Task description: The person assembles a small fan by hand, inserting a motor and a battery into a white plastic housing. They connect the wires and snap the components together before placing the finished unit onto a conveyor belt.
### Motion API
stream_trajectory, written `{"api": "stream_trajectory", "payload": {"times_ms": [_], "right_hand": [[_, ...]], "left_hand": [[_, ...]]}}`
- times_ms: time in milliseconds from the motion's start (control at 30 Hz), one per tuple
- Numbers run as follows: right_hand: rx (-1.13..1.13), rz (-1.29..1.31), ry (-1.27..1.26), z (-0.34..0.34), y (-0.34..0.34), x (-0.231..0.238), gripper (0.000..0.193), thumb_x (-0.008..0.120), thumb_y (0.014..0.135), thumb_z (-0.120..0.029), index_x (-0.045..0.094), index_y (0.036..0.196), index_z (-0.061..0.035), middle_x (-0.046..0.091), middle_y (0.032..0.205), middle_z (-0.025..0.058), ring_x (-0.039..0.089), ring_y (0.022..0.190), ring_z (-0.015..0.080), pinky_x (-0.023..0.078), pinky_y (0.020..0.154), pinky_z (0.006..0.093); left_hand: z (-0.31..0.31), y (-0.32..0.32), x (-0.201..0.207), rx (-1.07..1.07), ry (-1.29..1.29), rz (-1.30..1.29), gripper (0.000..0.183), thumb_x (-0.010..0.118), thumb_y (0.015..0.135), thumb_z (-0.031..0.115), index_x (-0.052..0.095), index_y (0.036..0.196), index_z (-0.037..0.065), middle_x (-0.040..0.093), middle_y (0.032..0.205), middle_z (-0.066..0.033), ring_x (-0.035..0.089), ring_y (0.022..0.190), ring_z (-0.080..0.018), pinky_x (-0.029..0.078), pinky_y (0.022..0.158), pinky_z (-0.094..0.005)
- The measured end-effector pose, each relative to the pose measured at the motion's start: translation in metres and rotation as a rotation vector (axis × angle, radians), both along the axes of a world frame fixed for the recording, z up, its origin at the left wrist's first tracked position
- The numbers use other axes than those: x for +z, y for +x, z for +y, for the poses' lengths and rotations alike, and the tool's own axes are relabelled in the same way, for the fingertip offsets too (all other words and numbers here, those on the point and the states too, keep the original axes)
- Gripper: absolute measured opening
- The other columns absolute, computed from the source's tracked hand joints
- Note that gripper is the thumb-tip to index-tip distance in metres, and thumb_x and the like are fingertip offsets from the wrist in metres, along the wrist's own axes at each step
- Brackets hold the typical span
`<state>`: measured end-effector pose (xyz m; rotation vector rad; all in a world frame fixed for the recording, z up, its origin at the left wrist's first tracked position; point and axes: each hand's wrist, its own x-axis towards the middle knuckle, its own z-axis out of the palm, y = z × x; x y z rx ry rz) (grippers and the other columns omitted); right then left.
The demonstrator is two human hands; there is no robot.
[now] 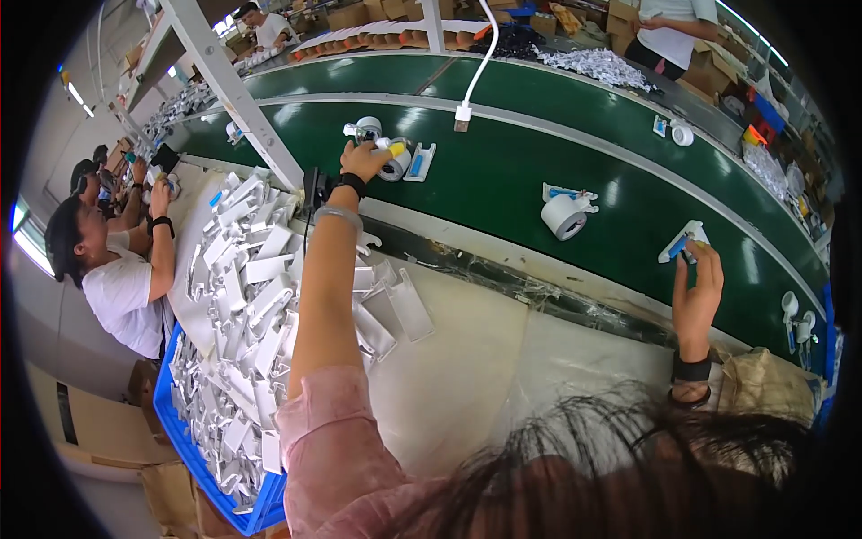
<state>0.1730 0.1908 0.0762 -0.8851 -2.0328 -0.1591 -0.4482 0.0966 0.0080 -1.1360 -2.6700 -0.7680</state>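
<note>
My left hand (364, 162) reaches over the green conveyor belt with its fingers curved round a white cylindrical part (367, 128); the fingers partly hide the grip. One digit wears a yellow cover. Close beside it stands another white cylinder (391, 169), and a flat white piece with a blue strip (420, 163) lies to its right. Farther right, my right hand (699, 292) has its thumb and fingertips on a white bracket with a blue strip (682, 241) at the belt. Between the hands sits a white cylinder with a clip-like top (566, 216).
A blue bin (171, 368) at the left overflows with white plastic brackets (242, 296). A white post (229, 85) rises by my left arm, and a white cable (476, 81) hangs above the belt. Co-workers (126, 278) sit at the left; others stand across the belt.
</note>
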Motion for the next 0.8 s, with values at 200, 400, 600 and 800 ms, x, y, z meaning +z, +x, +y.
{"api": "stream_trajectory", "payload": {"times_ms": [200,400,600,800], "right_hand": [[0.003,-0.069,0.037,-0.004,-0.004,-0.011,0.025,0.063,0.086,0.002,0.062,0.111,-0.0034,0.061,0.115,0.016,0.058,0.107,0.0345,0.045,0.092,0.0391],[0.085,-0.093,0.022,-0.008,-0.005,-0.016,0.026,0.064,0.084,0.004,0.063,0.109,-0.0033,0.062,0.113,0.0156,0.058,0.105,0.0342,0.046,0.09,0.0405],[0.158,-0.072,-0.026,-0.019,-0.004,-0.001,0.02,0.065,0.083,0.004,0.065,0.101,-0.0033,0.064,0.105,0.0145,0.059,0.1,0.0335,0.047,0.087,0.0395],[0.409,-0.018,-0.183,-0.043,-0.009,0.024,0.014,0.064,0.082,0.005,0.064,0.095,-0.0015,0.066,0.09,0.0126,0.061,0.084,0.0308,0.047,0.076,0.0357]], "left_hand": [[0.015,0.006,0.009,0.024,0.055,-0.236,0.067,0.056,0.075,0.064,0.072,0.107,0.008,0.066,0.114,-0.0197,0.059,0.11,-0.0402,0.042,0.098,-0.0433],[0.02,0.064,0.032,-0.042,-0.028,-0.157,0.059,0.06,0.077,0.052,0.071,0.103,0.001,0.07,0.105,-0.0187,0.064,0.102,-0.0362,0.046,0.09,-0.0409],[-0.019,0.149,0.077,-0.501,0.395,-0.943,0.034,0.062,0.085,0.021,0.067,0.105,-0.005,0.07,0.093,-0.0122,0.067,0.08,-0.0179,0.051,0.07,-0.0289],[-0.079,0.289,0.107,-0.839,0.198,-1.138,0.027,0.061,0.09,0.018,0.066,0.11,0.0,0.069,0.101,-0.0063,0.066,0.089,-0.0129,0.052,0.08,-0.027]]}}
